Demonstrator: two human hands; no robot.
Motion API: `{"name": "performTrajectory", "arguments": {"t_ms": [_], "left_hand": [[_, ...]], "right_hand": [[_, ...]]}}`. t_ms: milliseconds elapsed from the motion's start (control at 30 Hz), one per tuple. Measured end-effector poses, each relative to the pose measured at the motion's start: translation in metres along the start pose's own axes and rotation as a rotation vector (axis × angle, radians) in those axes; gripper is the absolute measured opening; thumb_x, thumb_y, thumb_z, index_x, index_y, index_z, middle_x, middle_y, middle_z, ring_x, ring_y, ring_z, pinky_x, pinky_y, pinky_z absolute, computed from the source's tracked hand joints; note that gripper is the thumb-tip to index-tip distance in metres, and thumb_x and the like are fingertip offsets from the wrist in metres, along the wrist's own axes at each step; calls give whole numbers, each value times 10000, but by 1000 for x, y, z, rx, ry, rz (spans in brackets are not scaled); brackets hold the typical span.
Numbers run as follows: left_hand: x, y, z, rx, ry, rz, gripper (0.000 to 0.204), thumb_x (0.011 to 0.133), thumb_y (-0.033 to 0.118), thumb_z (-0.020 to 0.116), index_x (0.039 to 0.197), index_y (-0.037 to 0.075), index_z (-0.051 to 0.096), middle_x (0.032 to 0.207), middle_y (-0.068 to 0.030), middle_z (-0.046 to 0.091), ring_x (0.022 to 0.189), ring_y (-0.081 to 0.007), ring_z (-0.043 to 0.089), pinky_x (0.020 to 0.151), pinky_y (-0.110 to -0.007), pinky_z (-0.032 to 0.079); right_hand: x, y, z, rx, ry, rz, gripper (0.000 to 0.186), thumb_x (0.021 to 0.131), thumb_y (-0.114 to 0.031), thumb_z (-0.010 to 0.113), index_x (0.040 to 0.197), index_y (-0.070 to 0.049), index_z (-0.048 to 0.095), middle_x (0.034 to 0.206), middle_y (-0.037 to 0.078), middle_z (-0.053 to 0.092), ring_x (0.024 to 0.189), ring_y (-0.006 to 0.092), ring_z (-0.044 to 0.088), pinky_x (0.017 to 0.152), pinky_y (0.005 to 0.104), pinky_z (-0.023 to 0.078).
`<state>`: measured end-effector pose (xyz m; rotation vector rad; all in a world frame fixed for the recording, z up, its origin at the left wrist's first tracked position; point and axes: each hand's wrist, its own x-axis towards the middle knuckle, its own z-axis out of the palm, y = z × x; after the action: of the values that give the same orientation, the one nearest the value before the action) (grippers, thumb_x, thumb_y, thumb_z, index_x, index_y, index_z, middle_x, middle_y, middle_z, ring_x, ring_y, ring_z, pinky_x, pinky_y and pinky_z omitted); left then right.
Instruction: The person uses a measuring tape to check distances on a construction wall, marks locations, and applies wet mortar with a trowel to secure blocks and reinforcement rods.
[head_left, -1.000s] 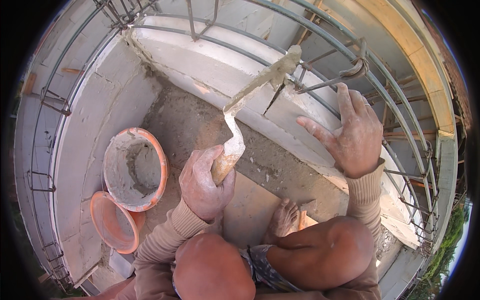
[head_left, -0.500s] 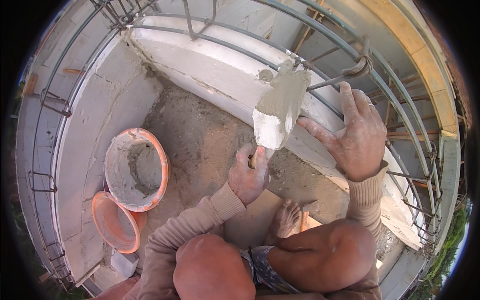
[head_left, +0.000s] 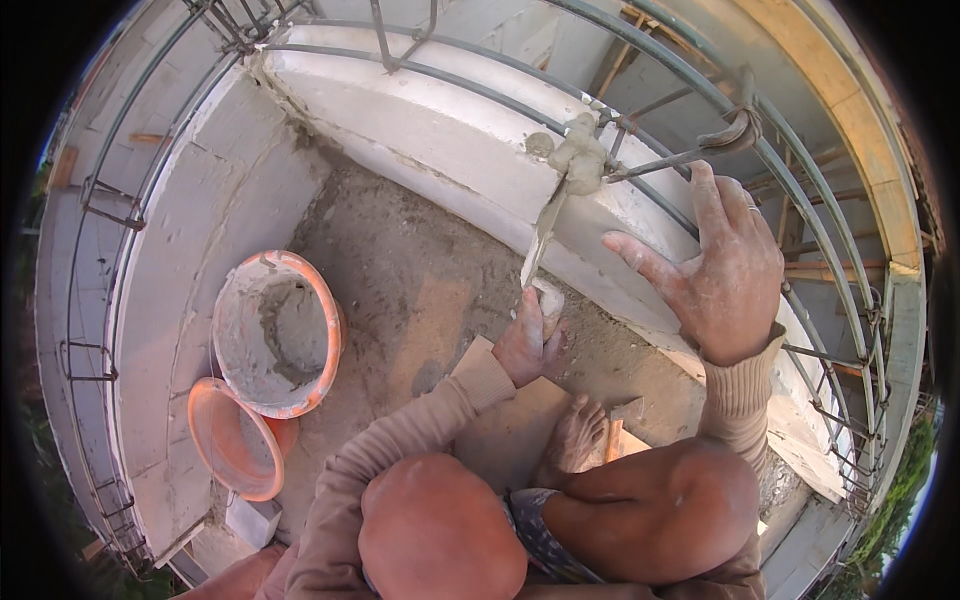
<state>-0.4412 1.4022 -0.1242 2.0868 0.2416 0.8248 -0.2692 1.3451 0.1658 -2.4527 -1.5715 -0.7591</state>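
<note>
My left hand (head_left: pixel 526 338) grips a trowel (head_left: pixel 545 232) by its handle, its blade turned on edge with the tip at a lump of wet grey mortar (head_left: pixel 582 152). The mortar sits on top of the pale block wall (head_left: pixel 400 118), beside a steel bar. My right hand (head_left: pixel 715 270) is open, fingers spread and curving over the wall's top by the curved rebar cage (head_left: pixel 740 130). A mortar-coated orange bucket (head_left: pixel 327 360) holds grey mix at my left, beside a second, tilted orange bucket (head_left: pixel 210 445).
Another block wall (head_left: pixel 170 280) runs along the left, with rebar above it. A dusty floor (head_left: pixel 370 240) lies inside the walls. A board (head_left: pixel 500 425), my bare foot (head_left: pixel 575 435) and an orange-handled tool (head_left: pixel 613 440) are near my knees. Green foliage shows at the lower right rim.
The trowel has moved up and right to the wall, turned flat, then back on edge, leaving mortar at the bar. My left hand followed it; my right hand shifted slightly right.
</note>
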Motion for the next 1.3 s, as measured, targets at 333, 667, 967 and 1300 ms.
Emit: {"name": "performTrajectory", "arguments": {"t_ms": [333,667,967,1300], "left_hand": [[-34,3,-55,111,37,150,938,946,53,673,1528,-175,-26,1081,-274,595,898,-387,638,780,-480,533],[47,39,-92,346,269,305,863,789,-6,749,1551,186,391,1182,-237,612,864,-365,681,646,-428,554],[41,5,-106,648,336,354,885,698,4,735,1506,274,497,1321,-169,587,836,-284,629,695,-403,492],[36,-19,-97,616,142,220,618,719,-5,756,1300,149,610,1388,-210,550,932,-331,625,755,-436,516]], "right_hand": [[0,-2,-1,5,19,11,861,733,-669,807,1213,32,664,995,172,689,835,332,700,738,409,580],[1,-2,-2,2,11,5,857,713,-622,849,1221,42,665,1049,191,703,859,342,706,753,415,583],[0,0,0,46,13,8,850,717,-619,840,1225,38,659,978,156,686,832,322,692,752,407,574],[0,-4,-3,68,-46,82,883,677,-576,901,1224,78,671,1115,231,699,947,367,717,819,419,588]]}}
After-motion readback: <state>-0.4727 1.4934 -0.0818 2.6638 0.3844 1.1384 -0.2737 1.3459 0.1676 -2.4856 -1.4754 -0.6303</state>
